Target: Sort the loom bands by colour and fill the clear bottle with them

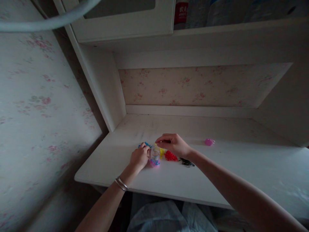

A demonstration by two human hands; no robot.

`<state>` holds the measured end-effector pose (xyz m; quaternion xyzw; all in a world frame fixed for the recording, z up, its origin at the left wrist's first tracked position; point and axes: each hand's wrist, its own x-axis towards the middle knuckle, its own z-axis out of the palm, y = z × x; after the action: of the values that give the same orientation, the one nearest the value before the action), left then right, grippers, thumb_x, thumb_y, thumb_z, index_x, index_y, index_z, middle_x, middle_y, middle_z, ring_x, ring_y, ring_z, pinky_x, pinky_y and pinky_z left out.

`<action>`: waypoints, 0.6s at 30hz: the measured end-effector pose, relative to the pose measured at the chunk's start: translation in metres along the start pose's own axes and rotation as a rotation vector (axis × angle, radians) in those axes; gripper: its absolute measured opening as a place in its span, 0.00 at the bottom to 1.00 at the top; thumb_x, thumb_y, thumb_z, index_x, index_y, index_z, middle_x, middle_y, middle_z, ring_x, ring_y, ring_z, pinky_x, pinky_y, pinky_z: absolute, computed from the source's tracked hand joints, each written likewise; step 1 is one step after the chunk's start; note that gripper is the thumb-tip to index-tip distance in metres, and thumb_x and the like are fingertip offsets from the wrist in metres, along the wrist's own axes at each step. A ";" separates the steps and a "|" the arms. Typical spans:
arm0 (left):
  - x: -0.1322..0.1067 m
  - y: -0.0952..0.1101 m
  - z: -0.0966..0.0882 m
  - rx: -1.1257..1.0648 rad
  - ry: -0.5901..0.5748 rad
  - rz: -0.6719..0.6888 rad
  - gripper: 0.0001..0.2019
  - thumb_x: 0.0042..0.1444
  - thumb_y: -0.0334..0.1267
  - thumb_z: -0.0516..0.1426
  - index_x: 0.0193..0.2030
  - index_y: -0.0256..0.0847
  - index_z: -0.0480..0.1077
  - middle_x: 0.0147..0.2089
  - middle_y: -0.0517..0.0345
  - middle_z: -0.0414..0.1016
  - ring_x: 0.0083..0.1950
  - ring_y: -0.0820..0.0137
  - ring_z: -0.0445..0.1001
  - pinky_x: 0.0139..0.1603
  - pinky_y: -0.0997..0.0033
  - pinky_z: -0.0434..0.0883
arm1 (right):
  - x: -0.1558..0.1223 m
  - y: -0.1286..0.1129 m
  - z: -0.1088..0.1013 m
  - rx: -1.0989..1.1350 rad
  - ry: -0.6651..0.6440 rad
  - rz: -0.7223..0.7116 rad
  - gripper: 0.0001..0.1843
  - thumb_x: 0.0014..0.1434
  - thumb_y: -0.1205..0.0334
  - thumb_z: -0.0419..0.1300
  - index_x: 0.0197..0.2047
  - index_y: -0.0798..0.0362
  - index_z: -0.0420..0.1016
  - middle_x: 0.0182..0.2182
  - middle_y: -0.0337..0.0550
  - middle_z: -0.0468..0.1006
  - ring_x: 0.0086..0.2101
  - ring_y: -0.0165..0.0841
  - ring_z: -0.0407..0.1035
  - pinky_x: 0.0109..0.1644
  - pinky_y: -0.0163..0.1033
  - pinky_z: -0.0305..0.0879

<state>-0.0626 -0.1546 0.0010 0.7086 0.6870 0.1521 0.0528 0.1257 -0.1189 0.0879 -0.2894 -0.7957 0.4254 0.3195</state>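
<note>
A small clear jar [154, 154] stands on the desk, with pink and blue bits showing in its lower part. My left hand [140, 157] is curled against the jar's left side, fingers closed on it. Over the jar's mouth, my right hand [174, 144] pinches a tiny yellow piece, probably a rubber band. Small piles that look like rubber bands lie around the jar: blue [146, 145] behind my left fingers, yellow [162, 152] just right of the jar, red [171, 156] below my right hand, and black [186, 162] beside my right wrist.
Farther right on the white desk [231, 167] lies a small pink plastic piece [209, 141] with a loop. An overhead shelf [217, 29] holds bottles [181, 13]. A side panel [101, 80] bounds the desk on the left, and a pale curved tube [48, 23] crosses the upper left.
</note>
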 end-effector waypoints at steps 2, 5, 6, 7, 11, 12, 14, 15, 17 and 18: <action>0.000 -0.003 -0.001 -0.042 0.033 0.007 0.11 0.61 0.36 0.48 0.39 0.43 0.71 0.45 0.54 0.70 0.40 0.72 0.72 0.40 0.74 0.65 | -0.005 0.001 -0.003 0.049 0.045 0.025 0.12 0.53 0.56 0.60 0.35 0.55 0.79 0.30 0.41 0.75 0.30 0.29 0.67 0.33 0.32 0.61; 0.001 -0.010 -0.007 -0.116 0.119 0.028 0.12 0.60 0.36 0.47 0.37 0.42 0.72 0.41 0.54 0.71 0.42 0.70 0.71 0.45 0.73 0.65 | -0.014 0.007 -0.008 0.094 0.112 0.088 0.13 0.52 0.55 0.60 0.35 0.54 0.78 0.30 0.42 0.77 0.31 0.30 0.68 0.35 0.34 0.63; 0.001 -0.013 -0.011 -0.148 0.147 0.045 0.13 0.60 0.36 0.47 0.36 0.42 0.73 0.40 0.54 0.72 0.42 0.70 0.71 0.46 0.72 0.65 | -0.017 0.010 -0.009 0.105 0.129 0.114 0.13 0.51 0.54 0.60 0.35 0.54 0.78 0.31 0.42 0.77 0.31 0.30 0.68 0.35 0.34 0.63; 0.001 -0.015 -0.015 -0.185 0.173 0.064 0.13 0.60 0.37 0.47 0.36 0.41 0.73 0.39 0.54 0.72 0.42 0.70 0.71 0.46 0.72 0.65 | -0.020 0.013 -0.011 0.112 0.144 0.140 0.13 0.51 0.54 0.61 0.36 0.54 0.78 0.31 0.42 0.77 0.31 0.30 0.69 0.35 0.34 0.63; -0.003 -0.016 -0.044 -0.356 0.256 0.086 0.14 0.60 0.41 0.48 0.38 0.40 0.73 0.38 0.55 0.73 0.34 0.72 0.70 0.39 0.73 0.67 | -0.029 0.026 -0.016 0.134 0.195 0.204 0.14 0.50 0.53 0.61 0.36 0.54 0.78 0.32 0.42 0.78 0.32 0.30 0.69 0.37 0.34 0.64; -0.005 -0.013 -0.053 -0.395 0.272 0.082 0.14 0.59 0.42 0.49 0.38 0.39 0.73 0.38 0.55 0.73 0.32 0.73 0.69 0.37 0.73 0.67 | -0.029 0.029 -0.017 0.138 0.202 0.213 0.14 0.50 0.53 0.62 0.36 0.54 0.78 0.33 0.42 0.78 0.33 0.30 0.69 0.37 0.34 0.64; -0.010 -0.003 -0.071 -0.454 0.287 0.103 0.14 0.59 0.44 0.49 0.39 0.39 0.72 0.38 0.55 0.72 0.31 0.74 0.68 0.35 0.74 0.67 | -0.028 0.034 -0.018 0.138 0.202 0.221 0.15 0.50 0.53 0.61 0.37 0.54 0.78 0.33 0.43 0.78 0.33 0.30 0.69 0.38 0.35 0.64; -0.013 0.004 -0.080 -0.466 0.288 0.124 0.14 0.59 0.44 0.50 0.39 0.39 0.73 0.38 0.56 0.72 0.30 0.74 0.68 0.34 0.75 0.66 | -0.026 0.037 -0.018 0.129 0.197 0.216 0.15 0.51 0.53 0.61 0.37 0.54 0.78 0.33 0.43 0.78 0.33 0.30 0.70 0.38 0.35 0.64; -0.019 0.019 -0.094 -0.463 0.258 0.168 0.14 0.59 0.45 0.50 0.38 0.39 0.73 0.37 0.56 0.72 0.30 0.75 0.67 0.32 0.75 0.66 | -0.019 0.043 -0.018 0.088 0.177 0.191 0.15 0.51 0.53 0.61 0.37 0.55 0.78 0.33 0.43 0.79 0.34 0.31 0.70 0.39 0.35 0.65; -0.022 0.025 -0.099 -0.456 0.238 0.192 0.14 0.59 0.45 0.50 0.38 0.39 0.73 0.37 0.55 0.72 0.30 0.75 0.67 0.33 0.75 0.66 | -0.014 0.046 -0.018 0.059 0.160 0.174 0.15 0.51 0.54 0.60 0.37 0.55 0.78 0.33 0.43 0.79 0.34 0.31 0.70 0.40 0.35 0.65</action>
<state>-0.0670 -0.1905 0.0987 0.7174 0.5660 0.3896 0.1151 0.1568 -0.0984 0.0526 -0.3811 -0.7266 0.4502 0.3522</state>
